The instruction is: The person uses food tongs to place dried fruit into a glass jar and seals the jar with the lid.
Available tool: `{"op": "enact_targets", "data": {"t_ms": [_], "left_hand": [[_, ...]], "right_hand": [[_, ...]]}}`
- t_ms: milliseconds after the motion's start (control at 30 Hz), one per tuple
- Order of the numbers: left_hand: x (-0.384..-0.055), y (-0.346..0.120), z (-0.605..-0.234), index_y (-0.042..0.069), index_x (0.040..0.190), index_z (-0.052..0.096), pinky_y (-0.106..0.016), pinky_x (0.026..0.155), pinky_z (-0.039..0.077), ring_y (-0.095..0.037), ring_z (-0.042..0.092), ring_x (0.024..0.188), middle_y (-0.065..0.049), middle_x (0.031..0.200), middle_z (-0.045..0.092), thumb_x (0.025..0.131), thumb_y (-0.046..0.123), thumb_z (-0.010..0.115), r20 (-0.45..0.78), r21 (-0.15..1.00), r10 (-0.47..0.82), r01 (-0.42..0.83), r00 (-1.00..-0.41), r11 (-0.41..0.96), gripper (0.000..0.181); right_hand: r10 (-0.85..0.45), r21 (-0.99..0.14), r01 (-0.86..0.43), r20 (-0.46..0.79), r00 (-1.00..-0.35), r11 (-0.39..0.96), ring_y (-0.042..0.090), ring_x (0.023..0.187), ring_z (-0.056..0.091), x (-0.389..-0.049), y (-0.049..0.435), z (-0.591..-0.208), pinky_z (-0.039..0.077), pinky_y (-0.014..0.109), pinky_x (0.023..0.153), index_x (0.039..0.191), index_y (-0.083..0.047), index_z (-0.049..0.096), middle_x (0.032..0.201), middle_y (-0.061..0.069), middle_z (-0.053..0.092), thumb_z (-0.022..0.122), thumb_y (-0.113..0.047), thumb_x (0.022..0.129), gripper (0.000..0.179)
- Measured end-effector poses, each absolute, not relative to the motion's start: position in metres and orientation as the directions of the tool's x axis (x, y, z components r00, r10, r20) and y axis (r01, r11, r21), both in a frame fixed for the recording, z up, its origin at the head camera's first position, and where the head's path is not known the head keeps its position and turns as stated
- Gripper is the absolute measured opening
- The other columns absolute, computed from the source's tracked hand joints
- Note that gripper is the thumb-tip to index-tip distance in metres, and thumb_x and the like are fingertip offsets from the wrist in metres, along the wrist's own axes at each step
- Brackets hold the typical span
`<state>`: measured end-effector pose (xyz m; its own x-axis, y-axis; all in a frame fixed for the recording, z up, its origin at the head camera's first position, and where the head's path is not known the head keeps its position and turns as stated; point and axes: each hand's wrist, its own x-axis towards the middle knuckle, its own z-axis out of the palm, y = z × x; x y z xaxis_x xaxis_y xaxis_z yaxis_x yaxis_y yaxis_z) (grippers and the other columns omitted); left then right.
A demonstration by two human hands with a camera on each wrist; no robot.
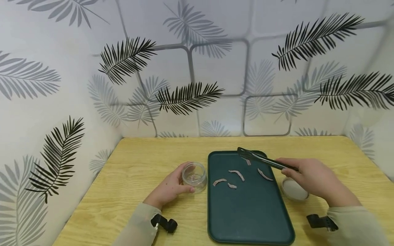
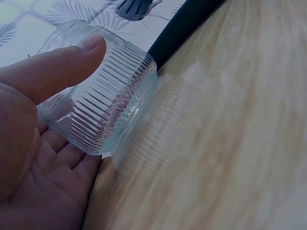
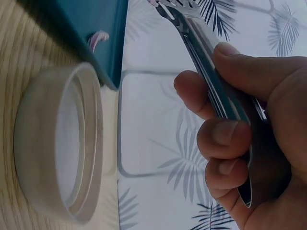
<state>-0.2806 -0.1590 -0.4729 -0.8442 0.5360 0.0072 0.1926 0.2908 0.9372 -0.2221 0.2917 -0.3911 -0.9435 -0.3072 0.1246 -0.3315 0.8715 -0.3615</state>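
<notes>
My left hand (image 1: 170, 188) holds a clear ribbed glass jar (image 2: 103, 91) at the left of the tray, thumb on one side and fingers round the other. Small pinkish pieces show through the jar's wall near its base. Over the far end of the dark green tray (image 1: 246, 215), my right hand (image 1: 317, 179) grips a pair of tongs (image 1: 271, 162), black and metallic. A pinkish strip (image 1: 248, 162) shows right at the tongs' tips. Several more thin, curled strips (image 1: 237, 175) lie spread across the tray's far half.
A round whitish lid (image 3: 60, 148) lies on the wooden table (image 1: 129, 171) beside the tray's right edge, partly beneath my right hand. Behind the table's far edge rises a wall (image 1: 215, 68) patterned with feathery leaves. Each wrist wears a dark strap.
</notes>
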Motion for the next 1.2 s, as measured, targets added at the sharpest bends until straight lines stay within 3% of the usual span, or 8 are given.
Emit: {"op": "enact_targets", "data": {"t_ms": [100, 233, 333, 467, 633, 867, 1200], "left_hand": [[-0.280, -0.159, -0.474, 0.024, 0.158, 0.031, -0.047, 0.117, 0.026, -0.022, 0.032, 0.147, -0.004, 0.158, 0.039, 0.087, 0.016, 0.082, 0.012, 0.937, 0.533, 0.196, -0.846, 0.289, 0.088], [-0.278, -0.159, -0.474, 0.023, 0.158, 0.031, -0.048, 0.117, 0.026, -0.024, 0.032, 0.147, -0.006, 0.158, 0.040, 0.087, 0.016, 0.082, 0.020, 0.939, 0.535, 0.199, -0.845, 0.279, 0.087], [-0.278, -0.160, -0.474, 0.022, 0.157, 0.032, -0.047, 0.117, 0.026, -0.023, 0.032, 0.147, -0.006, 0.158, 0.040, 0.086, 0.015, 0.082, 0.021, 0.941, 0.538, 0.199, -0.843, 0.276, 0.088], [-0.277, -0.161, -0.476, 0.023, 0.157, 0.033, -0.045, 0.117, 0.027, -0.021, 0.034, 0.146, -0.004, 0.157, 0.041, 0.085, 0.014, 0.082, 0.017, 0.938, 0.525, 0.196, -0.851, 0.286, 0.088], [-0.278, -0.160, -0.475, 0.022, 0.156, 0.034, -0.045, 0.117, 0.026, -0.022, 0.035, 0.146, -0.004, 0.156, 0.043, 0.084, 0.014, 0.083, 0.022, 0.931, 0.523, 0.208, -0.852, 0.300, 0.088], [-0.280, -0.158, -0.474, 0.022, 0.157, 0.033, -0.045, 0.116, 0.027, -0.022, 0.034, 0.146, -0.005, 0.157, 0.041, 0.085, 0.013, 0.082, 0.027, 0.932, 0.524, 0.211, -0.851, 0.295, 0.088], [-0.278, -0.158, -0.473, 0.023, 0.158, 0.031, -0.045, 0.114, 0.031, -0.021, 0.042, 0.141, -0.003, 0.152, 0.045, 0.086, 0.011, 0.080, 0.028, 0.932, 0.529, 0.213, -0.848, 0.294, 0.088]], "right_hand": [[-0.340, -0.342, -0.378, 0.167, -0.926, 0.861, 0.006, 0.064, 0.057, -0.220, 0.280, -0.390, 0.043, 0.035, 0.061, 0.141, -0.017, 0.063, 0.097, -0.004, 0.075, 0.065, -0.031, 0.100, 0.043], [-0.378, -0.319, -0.430, 0.214, -0.901, 0.844, 0.005, 0.061, 0.051, -0.217, 0.262, -0.389, 0.044, 0.034, 0.064, 0.140, -0.019, 0.064, 0.107, 0.003, 0.075, 0.066, -0.032, 0.099, 0.043], [-0.390, -0.326, -0.454, 0.245, -0.888, 0.829, 0.004, 0.059, 0.046, -0.215, 0.244, -0.387, 0.040, 0.032, 0.061, 0.140, -0.021, 0.064, 0.088, -0.006, 0.072, 0.068, -0.030, 0.097, 0.044], [-0.416, -0.347, -0.500, 0.292, -0.862, 0.793, 0.003, 0.051, 0.037, -0.212, 0.218, -0.388, 0.036, 0.027, 0.053, 0.140, -0.024, 0.064, 0.066, -0.020, 0.050, 0.071, -0.027, 0.096, 0.045], [-0.470, -0.331, -0.563, 0.322, -0.822, 0.758, 0.000, 0.050, 0.034, -0.211, 0.193, -0.387, 0.035, 0.025, 0.050, 0.140, -0.027, 0.064, 0.073, -0.023, 0.056, 0.070, -0.031, 0.096, 0.045], [-0.500, -0.286, -0.611, 0.375, -0.780, 0.739, 0.001, 0.052, 0.036, -0.215, 0.178, -0.384, 0.035, 0.025, 0.051, 0.138, -0.026, 0.066, 0.087, -0.014, 0.068, 0.073, -0.028, 0.094, 0.045], [-0.505, -0.290, -0.601, 0.343, -0.792, 0.745, 0.000, 0.053, 0.037, -0.216, 0.169, -0.388, 0.035, 0.024, 0.050, 0.140, -0.028, 0.064, 0.098, -0.012, 0.072, 0.073, -0.030, 0.094, 0.047]]}}
